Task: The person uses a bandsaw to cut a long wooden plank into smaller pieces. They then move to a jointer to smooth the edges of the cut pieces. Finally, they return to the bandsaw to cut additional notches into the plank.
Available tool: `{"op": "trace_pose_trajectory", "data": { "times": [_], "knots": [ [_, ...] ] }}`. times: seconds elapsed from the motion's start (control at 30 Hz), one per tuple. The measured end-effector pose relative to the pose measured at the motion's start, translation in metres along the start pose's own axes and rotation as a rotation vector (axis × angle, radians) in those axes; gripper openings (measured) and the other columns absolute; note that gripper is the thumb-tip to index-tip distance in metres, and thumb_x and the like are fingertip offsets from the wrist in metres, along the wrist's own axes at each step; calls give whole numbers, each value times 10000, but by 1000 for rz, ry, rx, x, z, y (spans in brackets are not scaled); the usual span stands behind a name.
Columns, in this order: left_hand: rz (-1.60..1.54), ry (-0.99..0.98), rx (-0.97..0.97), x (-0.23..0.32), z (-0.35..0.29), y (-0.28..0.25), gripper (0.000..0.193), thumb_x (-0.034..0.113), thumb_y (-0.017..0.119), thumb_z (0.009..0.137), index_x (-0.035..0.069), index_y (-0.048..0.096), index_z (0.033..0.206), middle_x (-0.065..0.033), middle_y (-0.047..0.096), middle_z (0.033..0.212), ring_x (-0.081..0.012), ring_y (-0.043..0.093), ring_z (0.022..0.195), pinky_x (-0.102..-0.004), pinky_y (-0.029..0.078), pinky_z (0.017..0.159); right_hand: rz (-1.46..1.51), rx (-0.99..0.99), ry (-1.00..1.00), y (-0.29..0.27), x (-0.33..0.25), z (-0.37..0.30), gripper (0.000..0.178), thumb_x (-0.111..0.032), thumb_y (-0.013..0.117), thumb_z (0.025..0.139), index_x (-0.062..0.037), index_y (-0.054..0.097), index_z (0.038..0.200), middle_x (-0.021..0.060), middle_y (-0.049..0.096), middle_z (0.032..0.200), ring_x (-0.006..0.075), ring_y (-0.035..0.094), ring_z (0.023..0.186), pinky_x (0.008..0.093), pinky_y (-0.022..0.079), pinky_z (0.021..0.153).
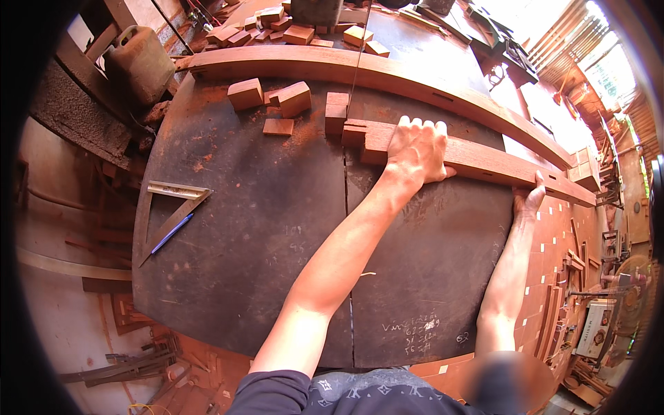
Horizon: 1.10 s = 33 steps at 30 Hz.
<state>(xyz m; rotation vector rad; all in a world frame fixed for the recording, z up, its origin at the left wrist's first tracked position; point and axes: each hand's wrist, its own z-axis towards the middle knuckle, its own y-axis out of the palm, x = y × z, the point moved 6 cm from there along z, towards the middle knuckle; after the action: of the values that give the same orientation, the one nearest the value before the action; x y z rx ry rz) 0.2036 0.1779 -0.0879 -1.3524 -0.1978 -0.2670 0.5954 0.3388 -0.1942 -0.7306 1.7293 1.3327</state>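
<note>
A reddish-brown wooden beam (484,160) with a stepped, notched left end and small slots lies across the right half of a dark saw table (263,235). My left hand (418,149) is closed over it from above, close to the notched end. Farther right, my right hand (530,197) grips the beam from its near side, thumb on top. A thin upright bandsaw blade (355,72) stands just beyond the beam's left end. Left of the blade rests a small wooden block (337,112), separated from the beam by a narrow gap.
A longer wooden beam (332,63) spans the table behind. Several offcuts (294,99) lie left of the blade, with more piled (266,24) at the back. A triangular set square (181,188) and a blue pen (172,234) lie at left. A jerrycan (140,66) stands far left.
</note>
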Motion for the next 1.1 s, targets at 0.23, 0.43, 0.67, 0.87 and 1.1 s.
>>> {"op": "trace_pose_trajectory", "data": {
  "times": [0.23, 0.43, 0.67, 0.87, 1.1],
  "knots": [
    [-5, 10, 14, -1, 1, -1, 700, 627, 875, 751, 58, 687, 1111, -124, 773, 1018, -269, 754, 1005, -397, 534, 936, 12, 4, -8, 3, -1, -4, 528, -319, 665, 978, -81, 521, 1426, 126, 631, 1357, 305, 614, 1251, 532, 544, 985],
    [2, -4, 0, -5, 0, -1, 704, 626, 878, 748, 58, 684, 1116, -126, 773, 1021, -270, 755, 1007, -399, 537, 940, 18, 10, 4, 14, 5, -10, 538, -309, 651, 984, -66, 509, 1442, 144, 622, 1384, 335, 608, 1280, 570, 546, 1000],
    [-17, 2, -14, -4, 2, -1, 714, 628, 878, 748, 54, 682, 1123, -133, 772, 1032, -278, 755, 1011, -400, 535, 950, 8, 15, -1, 14, 2, -13, 538, -328, 661, 974, -75, 517, 1427, 140, 621, 1366, 328, 612, 1258, 568, 547, 982],
    [-19, -2, -13, -7, 2, 0, 712, 627, 878, 749, 53, 681, 1121, -134, 771, 1038, -284, 756, 1012, -401, 531, 956, 10, -7, 4, 11, 6, -7, 532, -337, 672, 964, -92, 527, 1414, 124, 620, 1356, 303, 610, 1238, 528, 544, 950],
    [-9, 19, 3, -4, 4, -4, 720, 650, 861, 756, 55, 682, 1120, -132, 772, 1040, -279, 758, 1017, -399, 532, 960, 20, -3, 2, 6, 1, -6, 512, -326, 669, 975, -101, 531, 1414, 113, 627, 1352, 284, 609, 1242, 506, 544, 960]
  ]
}}
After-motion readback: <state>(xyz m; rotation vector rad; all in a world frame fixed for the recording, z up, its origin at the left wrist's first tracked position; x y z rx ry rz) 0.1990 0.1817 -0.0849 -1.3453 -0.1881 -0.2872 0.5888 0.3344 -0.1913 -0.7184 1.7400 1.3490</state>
